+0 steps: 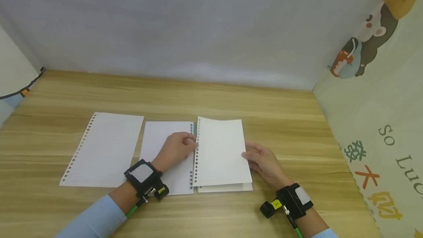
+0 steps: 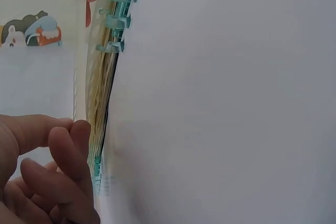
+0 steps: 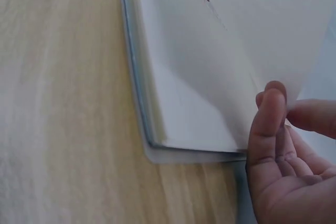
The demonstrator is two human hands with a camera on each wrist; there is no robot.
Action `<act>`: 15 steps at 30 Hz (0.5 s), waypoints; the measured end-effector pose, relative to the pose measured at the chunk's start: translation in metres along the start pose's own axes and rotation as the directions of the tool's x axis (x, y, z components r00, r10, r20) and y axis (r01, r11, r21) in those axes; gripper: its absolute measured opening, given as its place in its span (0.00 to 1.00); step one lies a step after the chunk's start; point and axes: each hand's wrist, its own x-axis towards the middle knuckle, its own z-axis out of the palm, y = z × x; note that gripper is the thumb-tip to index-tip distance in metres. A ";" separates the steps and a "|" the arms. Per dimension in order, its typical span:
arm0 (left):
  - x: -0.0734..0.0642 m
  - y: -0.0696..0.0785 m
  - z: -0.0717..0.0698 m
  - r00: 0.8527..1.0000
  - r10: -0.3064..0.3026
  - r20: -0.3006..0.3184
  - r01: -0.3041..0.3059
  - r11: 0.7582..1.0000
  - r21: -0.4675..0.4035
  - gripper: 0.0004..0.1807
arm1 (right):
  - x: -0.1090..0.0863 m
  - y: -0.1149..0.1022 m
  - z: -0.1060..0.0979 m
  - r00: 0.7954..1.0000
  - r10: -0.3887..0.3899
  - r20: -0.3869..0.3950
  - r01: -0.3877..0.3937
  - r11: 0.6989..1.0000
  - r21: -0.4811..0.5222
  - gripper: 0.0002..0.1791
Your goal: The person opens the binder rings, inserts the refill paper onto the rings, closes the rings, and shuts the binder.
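A loose-leaf binder lies spread on the table, its white left page (image 1: 166, 129) flat and its right-hand stack (image 1: 228, 188) mostly hidden. Over that stack is a white punched sheet (image 1: 221, 150), its lower edge offset from the stack. My left hand (image 1: 175, 151) pinches the sheet's punched left edge between thumb and index finger, just beside the spine. Teal binder rings (image 2: 118, 22) show there in the left wrist view. At the opposite edge, my right hand (image 1: 266, 162) pinches the sheet with thumb and fingertips. The right wrist view shows the sheet (image 3: 278, 30) lifted above the stack.
Another punched sheet (image 1: 105, 150) lies flat to the left, close to the binder's left page. The wooden table (image 1: 185, 98) meets a pale backdrop behind and a printed cloth (image 1: 373, 120) on the right. Both wrists carry strapped cameras with green cables.
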 end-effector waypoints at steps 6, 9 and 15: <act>-0.001 0.002 0.000 1.000 0.011 -0.011 -0.010 0.999 0.043 0.16 | 0.000 0.001 -0.002 1.000 0.001 0.005 -0.001 1.000 -0.006 0.29; -0.001 0.001 -0.003 0.999 0.023 -0.024 -0.021 0.997 0.073 0.17 | -0.001 0.001 -0.002 1.000 -0.002 0.005 0.002 1.000 -0.007 0.29; 0.002 0.002 -0.008 0.999 0.036 -0.034 -0.031 0.990 0.141 0.18 | -0.003 0.002 -0.005 1.000 -0.001 0.018 0.002 1.000 -0.011 0.30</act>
